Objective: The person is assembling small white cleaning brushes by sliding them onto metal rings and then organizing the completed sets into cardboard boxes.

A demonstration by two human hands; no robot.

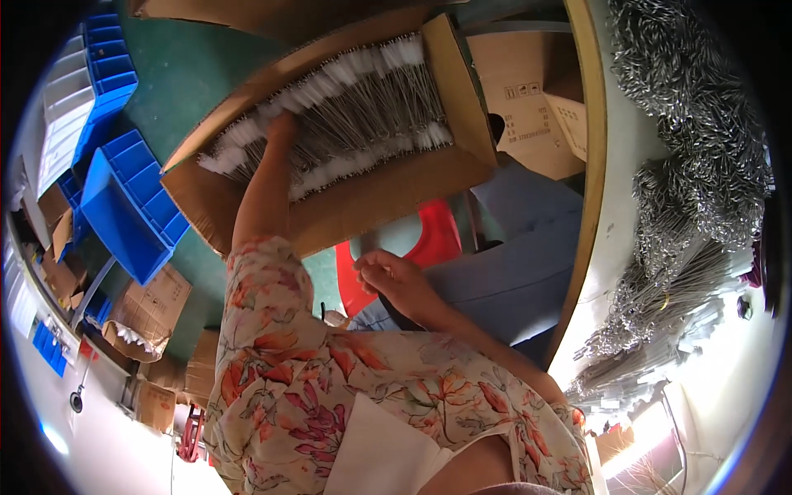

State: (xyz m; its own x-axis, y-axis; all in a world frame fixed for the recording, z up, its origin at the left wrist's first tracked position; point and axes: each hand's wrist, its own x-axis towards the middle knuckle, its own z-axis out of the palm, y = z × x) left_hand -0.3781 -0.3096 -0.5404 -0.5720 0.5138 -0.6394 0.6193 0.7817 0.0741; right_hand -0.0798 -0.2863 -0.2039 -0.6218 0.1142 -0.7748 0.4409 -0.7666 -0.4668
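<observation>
My left arm stretches forward into an open cardboard box (363, 219). My left hand (283, 128) lies among the thin wire-stemmed brushes (355, 103) packed inside it, near the far row of white tufts. Its fingers are hidden, so whether they grip a brush does not show. The brushes lie side by side, with white parts toward both long walls of the box. My right hand (394, 282) hovers near my lap, by a red stool (441, 235), its fingers curled in and nothing visible in them.
On the right, a table (615, 214) carries a tangled heap of shiny wire pieces (701, 165) and more bundled wires. Blue plastic bins (132, 206) stand at left, with cardboard boxes (153, 309) below them. Another open carton (528, 99) stands beyond my knee.
</observation>
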